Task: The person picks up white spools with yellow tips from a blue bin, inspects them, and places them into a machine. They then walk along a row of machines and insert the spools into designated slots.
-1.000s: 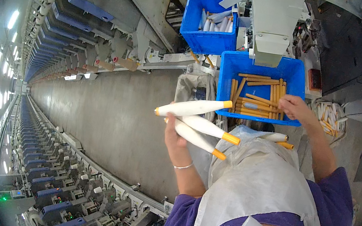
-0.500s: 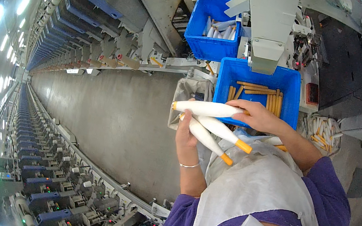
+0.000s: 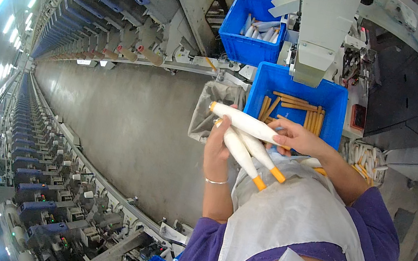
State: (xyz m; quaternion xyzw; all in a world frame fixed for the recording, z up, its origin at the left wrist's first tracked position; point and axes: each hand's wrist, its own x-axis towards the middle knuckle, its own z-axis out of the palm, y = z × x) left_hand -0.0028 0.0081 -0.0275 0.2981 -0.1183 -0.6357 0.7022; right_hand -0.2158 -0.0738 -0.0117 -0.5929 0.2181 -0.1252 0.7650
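Observation:
My left hand (image 3: 219,142) is wrapped round the upper ends of several white yarn bobbins with orange tube ends. Two of them, a front bobbin (image 3: 239,151) and a second bobbin (image 3: 259,151) partly behind it, slant down to the right, orange butts lowest. Across the top lies another full bobbin (image 3: 247,124), its tip by my left hand and its other end in the fingers of my right hand (image 3: 299,138). Just beyond my right hand is a blue crate (image 3: 336,110) of bare orange tubes (image 3: 302,103). White yarn on the bobbins looks smooth.
Farther off stands another blue crate (image 3: 244,51) with white bobbins (image 3: 263,29). A grey cloth-lined bin (image 3: 206,112) is left of the tube crate. At right sits a sack of mixed tubes (image 3: 364,159). Spinning machine rows (image 3: 50,203) flank the aisle floor (image 3: 127,122).
The top bobbin has tipped, its right end now lower. My right fingers have curled lower round that end. The whole view has shifted slightly.

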